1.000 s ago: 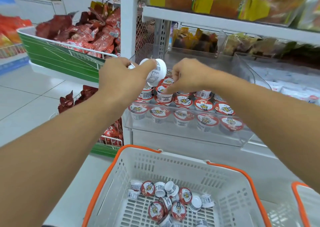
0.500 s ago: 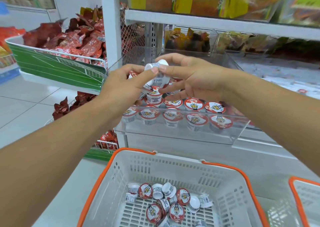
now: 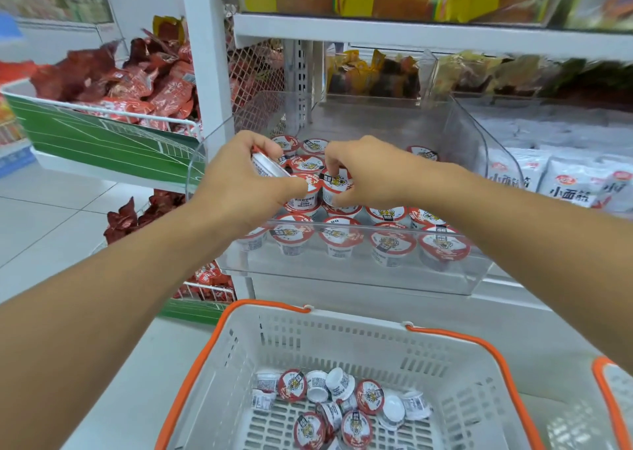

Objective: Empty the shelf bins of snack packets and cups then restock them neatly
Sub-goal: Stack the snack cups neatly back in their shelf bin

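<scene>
Left hand [image 3: 236,189] over the clear bin [image 3: 472,148], its grip curled round a tilted cup [image 3: 267,166], right hand [image 3: 363,175] beside it pinching a standing cup [image 3: 337,184] inside the bin, rows of cups [image 3: 390,244] along the bin's front, white basket [image 3: 342,340] below the bin with loose cups [image 3: 335,405] inside

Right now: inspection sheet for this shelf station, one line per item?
Surface: clear shelf bin, front rows filled, back part bare.
Job's things: red-lidded cups standing upright in rows in the bin; more cups lying jumbled in the white basket.
Clutter: nothing seen.
Grippers: left hand holds a cup tilted on its side; right hand pinches an upright cup on the upper layer.
Cables: nothing seen.
Surroundings: red snack packets in the green-fronted wire bin to the left; white packets in the next bin to the right; yellow packs on the shelf above.
</scene>
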A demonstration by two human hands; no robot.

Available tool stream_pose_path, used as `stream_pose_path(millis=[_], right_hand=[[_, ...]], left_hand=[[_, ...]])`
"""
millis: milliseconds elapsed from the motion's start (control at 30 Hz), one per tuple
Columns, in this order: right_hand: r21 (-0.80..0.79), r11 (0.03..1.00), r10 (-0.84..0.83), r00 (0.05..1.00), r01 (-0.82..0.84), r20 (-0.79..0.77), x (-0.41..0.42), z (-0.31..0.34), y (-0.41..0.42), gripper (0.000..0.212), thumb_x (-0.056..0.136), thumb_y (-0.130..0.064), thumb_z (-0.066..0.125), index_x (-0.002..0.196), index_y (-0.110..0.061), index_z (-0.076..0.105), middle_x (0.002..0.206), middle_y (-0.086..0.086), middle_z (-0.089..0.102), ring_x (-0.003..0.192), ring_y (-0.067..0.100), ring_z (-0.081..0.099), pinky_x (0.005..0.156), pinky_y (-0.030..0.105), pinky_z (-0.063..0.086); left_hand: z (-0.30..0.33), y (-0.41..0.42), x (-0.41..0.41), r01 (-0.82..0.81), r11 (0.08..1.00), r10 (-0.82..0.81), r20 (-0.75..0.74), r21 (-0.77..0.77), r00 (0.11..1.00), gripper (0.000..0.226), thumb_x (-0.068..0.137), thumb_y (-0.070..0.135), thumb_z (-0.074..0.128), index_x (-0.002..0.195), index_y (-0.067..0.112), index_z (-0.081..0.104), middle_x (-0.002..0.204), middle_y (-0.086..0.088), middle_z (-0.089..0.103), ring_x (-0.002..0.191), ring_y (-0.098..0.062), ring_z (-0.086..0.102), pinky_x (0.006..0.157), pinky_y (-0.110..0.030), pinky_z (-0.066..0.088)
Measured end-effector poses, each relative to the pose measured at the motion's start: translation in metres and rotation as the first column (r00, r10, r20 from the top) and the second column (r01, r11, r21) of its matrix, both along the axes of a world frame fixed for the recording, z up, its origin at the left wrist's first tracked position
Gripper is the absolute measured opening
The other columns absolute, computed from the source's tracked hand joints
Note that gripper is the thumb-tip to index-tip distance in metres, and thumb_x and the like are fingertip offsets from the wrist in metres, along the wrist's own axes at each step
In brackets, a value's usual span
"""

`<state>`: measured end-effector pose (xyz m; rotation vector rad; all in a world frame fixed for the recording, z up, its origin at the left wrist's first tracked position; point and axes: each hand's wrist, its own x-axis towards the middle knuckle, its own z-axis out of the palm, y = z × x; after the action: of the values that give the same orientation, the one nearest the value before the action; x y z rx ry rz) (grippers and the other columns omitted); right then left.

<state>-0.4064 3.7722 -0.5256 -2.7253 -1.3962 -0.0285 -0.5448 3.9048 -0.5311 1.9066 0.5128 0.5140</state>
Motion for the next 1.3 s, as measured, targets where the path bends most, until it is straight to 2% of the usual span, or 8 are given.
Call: stream_pose_path(millis=[200, 433, 533, 633, 700, 1033, 1133, 1300], right_hand=[[-0.087, 0.996, 0.036, 0.996, -0.029, 0.083, 0.003, -0.003, 0.0, 0.024, 0.085, -0.033, 0.076, 0.1, -0.024, 0.06, 0.102, 0.001, 0.061, 0.087, 0.023, 0.057, 0.059, 0.03, 0.043], [-0.108, 0.994, 0.046, 0.988, -0.03, 0.146, 0.005, -0.005, -0.003, 0.026, 0.085, -0.028, 0.077, 0.107, -0.025, 0.063, 0.105, -0.001, 0.058, 0.086, 0.02, 0.055, 0.064, 0.029, 0.043], [0.01, 1.0, 0.018, 0.99, -0.017, -0.14, 0.004, 0.021, -0.011, 0.034, 0.084, -0.03, 0.077, 0.116, -0.025, 0.066, 0.113, -0.006, 0.058, 0.094, 0.013, 0.058, 0.072, 0.025, 0.043], [0.346, 0.91, 0.164, 0.567, 0.23, -0.807, -0.004, 0.06, -0.028, 0.037, 0.092, -0.024, 0.067, 0.128, -0.017, 0.061, 0.122, 0.011, 0.067, 0.105, 0.028, 0.07, 0.079, 0.032, 0.058], [0.378, 0.898, 0.26, 0.421, 0.227, -0.869, -0.009, 0.071, -0.036, 0.047, 0.088, -0.034, 0.069, 0.13, -0.014, 0.059, 0.123, 0.011, 0.069, 0.106, 0.032, 0.07, 0.089, 0.038, 0.057], [0.127, 0.992, 0.026, 0.967, 0.007, -0.253, 0.004, 0.056, -0.045, 0.033, 0.072, -0.035, 0.084, 0.095, -0.012, 0.076, 0.086, 0.01, 0.075, 0.079, 0.025, 0.072, 0.072, 0.04, 0.062], [-0.162, 0.983, -0.071, 0.994, 0.083, 0.083, 0.015, 0.046, -0.05, 0.047, 0.068, -0.045, 0.08, 0.107, -0.02, 0.071, 0.098, 0.002, 0.069, 0.088, 0.023, 0.062, 0.073, 0.038, 0.055], [-0.245, 0.967, -0.07, 0.997, 0.064, -0.015, 0.024, 0.03, -0.045, 0.059, 0.075, -0.045, 0.081, 0.127, -0.027, 0.059, 0.12, -0.001, 0.057, 0.099, 0.022, 0.053, 0.077, 0.034, 0.045]], left_hand=[[-0.003, 0.006, -0.002, 0.072, 0.997, -0.073, 0.033, 0.038, 0.997, 0.051, 0.076, -0.007, 0.074, 0.115, 0.023, 0.062, 0.092, 0.005, 0.066, 0.046, 0.002, 0.06, 0.044, -0.013, 0.045], [-0.012, 0.004, 0.004, 0.071, 0.996, -0.075, 0.071, 0.057, 0.995, 0.053, 0.066, 0.013, 0.091, 0.11, 0.027, 0.067, 0.103, 0.007, 0.072, 0.095, -0.008, 0.068, 0.075, -0.023, 0.057], [-0.011, -0.001, 0.006, 0.053, 0.994, -0.065, 0.123, 0.101, 0.99, 0.059, 0.063, 0.017, 0.093, 0.114, 0.027, 0.065, 0.101, 0.013, 0.071, 0.083, 0.008, 0.061, 0.074, -0.011, 0.05], [-0.006, -0.012, 0.007, 0.045, 0.991, -0.072, 0.222, 0.125, 0.972, 0.065, 0.06, 0.021, 0.094, 0.119, 0.025, 0.065, 0.101, 0.013, 0.073, 0.091, -0.002, 0.066, 0.079, -0.014, 0.053], [-0.005, -0.021, 0.009, 0.046, 0.99, -0.081, 0.283, 0.13, 0.956, 0.064, 0.059, 0.024, 0.094, 0.116, 0.026, 0.066, 0.099, 0.012, 0.074, 0.093, -0.01, 0.069, 0.082, -0.028, 0.058], [-0.013, -0.029, 0.01, 0.108, 0.774, -0.185, 0.059, 0.624, 0.981, 0.053, 0.075, 0.038, 0.083, 0.122, 0.023, 0.065, 0.106, 0.007, 0.072, 0.094, -0.012, 0.065, 0.089, -0.034, 0.054], [-0.016, -0.016, 0.006, 0.154, 0.63, -0.205, -0.029, 0.761, 0.978, 0.025, 0.088, 0.043, 0.067, 0.101, 0.022, 0.07, 0.094, 0.007, 0.072, 0.089, -0.017, 0.064, 0.082, -0.038, 0.052], [-0.021, -0.006, 0.003, 0.158, 0.657, -0.191, -0.041, 0.737, 0.981, 0.03, 0.085, 0.05, 0.055, 0.092, 0.024, 0.07, 0.082, 0.011, 0.066, 0.081, -0.016, 0.061, 0.074, -0.033, 0.048]])
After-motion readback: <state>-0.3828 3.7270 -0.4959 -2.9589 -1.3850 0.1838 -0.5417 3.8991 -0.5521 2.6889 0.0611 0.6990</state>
